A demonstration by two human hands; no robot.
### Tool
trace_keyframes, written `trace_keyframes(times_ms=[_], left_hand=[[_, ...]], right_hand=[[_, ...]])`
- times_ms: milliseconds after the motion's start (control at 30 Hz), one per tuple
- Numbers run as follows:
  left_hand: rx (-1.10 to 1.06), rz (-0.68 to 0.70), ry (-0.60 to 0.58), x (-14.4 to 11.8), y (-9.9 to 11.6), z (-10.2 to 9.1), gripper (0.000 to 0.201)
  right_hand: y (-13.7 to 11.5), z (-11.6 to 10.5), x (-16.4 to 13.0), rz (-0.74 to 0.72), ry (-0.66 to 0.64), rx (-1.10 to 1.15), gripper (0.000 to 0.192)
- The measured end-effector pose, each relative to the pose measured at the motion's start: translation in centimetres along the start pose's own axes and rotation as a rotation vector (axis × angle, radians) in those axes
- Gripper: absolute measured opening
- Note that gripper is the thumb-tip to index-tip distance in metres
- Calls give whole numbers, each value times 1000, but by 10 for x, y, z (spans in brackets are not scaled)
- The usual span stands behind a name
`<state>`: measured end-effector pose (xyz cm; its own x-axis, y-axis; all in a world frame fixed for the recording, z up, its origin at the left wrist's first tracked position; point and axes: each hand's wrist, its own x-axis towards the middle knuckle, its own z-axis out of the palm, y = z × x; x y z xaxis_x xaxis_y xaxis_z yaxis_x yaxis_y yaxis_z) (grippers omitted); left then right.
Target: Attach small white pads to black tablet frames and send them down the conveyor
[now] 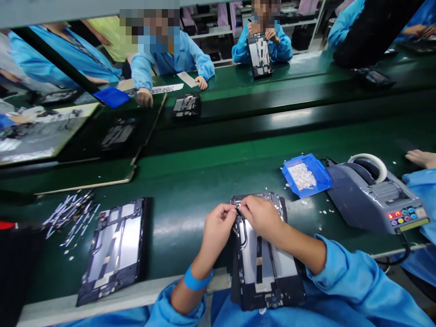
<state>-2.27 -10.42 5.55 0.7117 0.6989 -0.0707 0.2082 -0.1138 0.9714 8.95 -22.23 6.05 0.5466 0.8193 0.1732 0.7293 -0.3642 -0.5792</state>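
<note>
An opened tablet (285,267), with silver battery panels and dark ribbon cables showing, lies tilted at the bench's front edge, partly over my lap. My left hand (220,227) is at its far left corner, thumb and forefinger pinched together. Close beside it, my right hand (262,219) is also pinched, its wrist passing over the tablet's right side. A small dark thing, perhaps a cable end, shows between the fingertips; my fingers hide most of it. A blue band (197,278) circles my left wrist.
Left of me lie another opened tablet (131,236) and a heap of thin strips (73,218). Right stand a blue tray (320,182) of small white pieces and a grey tape dispenser (361,204). A co-worker's hand (421,158) is at far right; several co-workers sit across the line.
</note>
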Motion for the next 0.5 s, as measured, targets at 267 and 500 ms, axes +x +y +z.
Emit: trace_keyframes(times_ms=[267, 500], left_hand=[[179, 114, 81, -15, -6, 1, 19], [171, 120, 70, -19, -2, 1, 18]], right_hand=[[-3, 0, -7, -86, -17, -107, 10], [-3, 6, -5, -89, 25, -150, 13]])
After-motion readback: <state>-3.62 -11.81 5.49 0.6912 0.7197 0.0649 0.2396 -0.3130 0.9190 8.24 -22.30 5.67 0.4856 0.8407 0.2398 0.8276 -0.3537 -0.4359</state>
